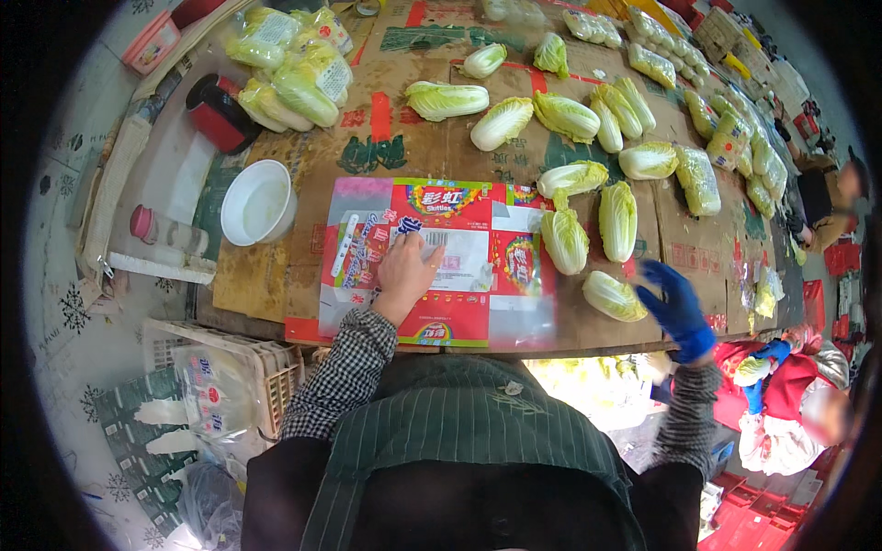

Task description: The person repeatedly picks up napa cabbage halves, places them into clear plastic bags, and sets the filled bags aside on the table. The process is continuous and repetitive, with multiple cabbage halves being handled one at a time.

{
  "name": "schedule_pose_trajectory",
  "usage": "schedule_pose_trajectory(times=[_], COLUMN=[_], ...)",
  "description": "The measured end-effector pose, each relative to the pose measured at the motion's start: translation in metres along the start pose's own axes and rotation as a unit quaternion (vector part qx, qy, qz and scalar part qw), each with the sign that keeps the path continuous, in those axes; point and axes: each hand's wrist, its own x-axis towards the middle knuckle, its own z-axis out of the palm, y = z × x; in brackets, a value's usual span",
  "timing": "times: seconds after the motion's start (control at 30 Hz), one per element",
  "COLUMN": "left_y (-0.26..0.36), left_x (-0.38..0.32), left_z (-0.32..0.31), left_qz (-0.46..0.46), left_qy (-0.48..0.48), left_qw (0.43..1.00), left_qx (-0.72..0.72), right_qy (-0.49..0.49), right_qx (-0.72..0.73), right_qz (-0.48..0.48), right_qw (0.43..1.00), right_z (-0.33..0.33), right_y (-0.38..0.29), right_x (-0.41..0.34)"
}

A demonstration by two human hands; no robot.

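Observation:
My bare left hand lies with bent fingers on a clear printed plastic bag, over a flattened red Skittles carton. Whether its fingers pinch the film I cannot tell. My right hand, in a blue glove, is raised near the table's front edge, fingers apart and holding nothing. Just left of it lies a small napa cabbage. Farther back are more loose cabbages, among them an upright-lying one and one beside the carton.
Bagged cabbages are piled at the back left, near a white plastic bowl and a red-and-black container. More bagged cabbages lie at the right. A plastic crate stands below left. A co-worker at the right holds a cabbage.

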Motion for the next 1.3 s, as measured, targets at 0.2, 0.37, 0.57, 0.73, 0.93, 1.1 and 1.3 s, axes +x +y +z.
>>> schedule_pose_trajectory(times=[0.2, 0.37, 0.57, 0.73, 0.93, 1.1, 1.3], left_y=[-0.036, -0.049, -0.02, -0.015, -0.027, -0.032, -0.03], left_x=[-0.014, -0.015, -0.019, -0.016, -0.032, -0.033, -0.031], left_z=[0.002, 0.002, -0.012, -0.015, 0.002, 0.007, 0.006], left_qz=[0.021, -0.013, 0.058, 0.015, 0.049, 0.04, 0.036], left_qy=[-0.004, 0.034, 0.021, 0.003, 0.07, 0.08, 0.09], left_qw=[0.999, 0.978, 0.996, 0.999, 0.994, 0.995, 0.994], left_qx=[-0.041, -0.203, 0.068, 0.045, -0.066, -0.052, -0.058], right_qy=[-0.187, -0.154, -0.174, -0.197, -0.119, 0.001, -0.016], right_qx=[0.234, 0.142, 0.14, 0.149, 0.217, -0.062, -0.023], right_qz=[-0.319, -0.119, -0.194, -0.137, -0.254, -0.017, 0.122], right_qw=[0.899, 0.971, 0.955, 0.959, 0.935, 0.998, 0.992], right_z=[0.204, 0.287, 0.289, 0.275, 0.203, 0.107, 0.126], right_y=[-0.136, -0.128, -0.12, -0.135, -0.114, -0.039, 0.012], right_x=[0.076, 0.11, 0.113, 0.108, 0.103, 0.154, 0.184])
